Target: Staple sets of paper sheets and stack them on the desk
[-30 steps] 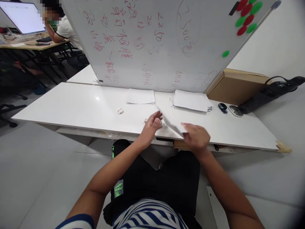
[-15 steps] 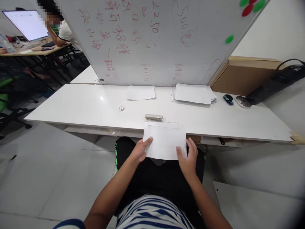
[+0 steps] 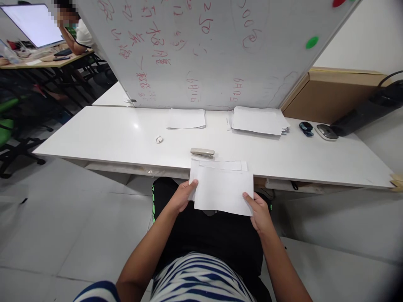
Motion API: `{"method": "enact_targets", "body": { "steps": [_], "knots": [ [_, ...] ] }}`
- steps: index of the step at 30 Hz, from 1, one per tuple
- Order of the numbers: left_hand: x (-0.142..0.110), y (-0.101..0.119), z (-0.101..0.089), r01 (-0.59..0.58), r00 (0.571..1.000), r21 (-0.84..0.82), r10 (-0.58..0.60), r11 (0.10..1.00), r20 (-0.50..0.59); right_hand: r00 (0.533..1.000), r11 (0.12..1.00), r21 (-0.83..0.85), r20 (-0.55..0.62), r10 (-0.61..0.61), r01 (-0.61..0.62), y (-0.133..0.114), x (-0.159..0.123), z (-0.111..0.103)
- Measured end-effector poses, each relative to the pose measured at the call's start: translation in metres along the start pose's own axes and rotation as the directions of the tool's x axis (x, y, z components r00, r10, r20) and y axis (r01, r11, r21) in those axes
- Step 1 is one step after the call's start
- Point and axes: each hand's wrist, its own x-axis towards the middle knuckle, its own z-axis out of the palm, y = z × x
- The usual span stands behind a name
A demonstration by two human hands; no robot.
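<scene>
Several white paper sheets point(image 3: 223, 188) are held over my lap, their far edges overlapping the desk's front edge. The sheets are slightly out of line with one another. My left hand point(image 3: 183, 195) pinches their left side, thumb on top and fingers beneath. On the right side, my right hand point(image 3: 258, 209) grips them the same way, near the lower corner. Just beyond the sheets lies a beige stapler point(image 3: 202, 152) on the white desk point(image 3: 126, 134); neither hand touches it.
Two paper piles, a small one point(image 3: 187, 118) and a thicker one point(image 3: 258, 121), lie below the whiteboard point(image 3: 217, 54). A small white ring-shaped item point(image 3: 159, 139) sits left. A mouse point(image 3: 326, 132), a dark watch-like item point(image 3: 306, 128) and a cardboard box point(image 3: 333, 96) are right. A person point(image 3: 80, 35) sits far left.
My right hand has moved right and closed on the sheets' right side, thumb on top. The sheets have shifted apart sideways, so they spread wider. My left hand still holds their left side.
</scene>
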Motion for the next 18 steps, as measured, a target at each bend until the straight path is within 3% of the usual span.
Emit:
{"method": "enact_targets", "body": {
  "steps": [6,10,15,18],
  "knots": [
    [0.014,-0.018,-0.001,-0.063,0.981,-0.095,0.044,0.994,-0.188,0.998,0.997,-0.038,0.019,0.065,-0.064,0.004,0.002,-0.001],
    [0.018,-0.022,-0.005,-0.027,0.984,-0.079,0.013,0.996,-0.180,0.992,0.986,-0.131,0.047,0.113,-0.106,0.005,0.008,-0.006],
    [0.014,-0.021,-0.010,-0.029,0.989,0.098,0.042,0.995,-0.140,0.994,0.958,-0.265,0.014,0.113,-0.105,0.001,0.017,-0.016],
    [0.013,-0.026,-0.009,-0.024,0.994,0.171,0.042,0.985,-0.102,0.993,0.942,-0.325,0.054,0.109,-0.086,0.000,0.019,-0.017]
  ]
}}
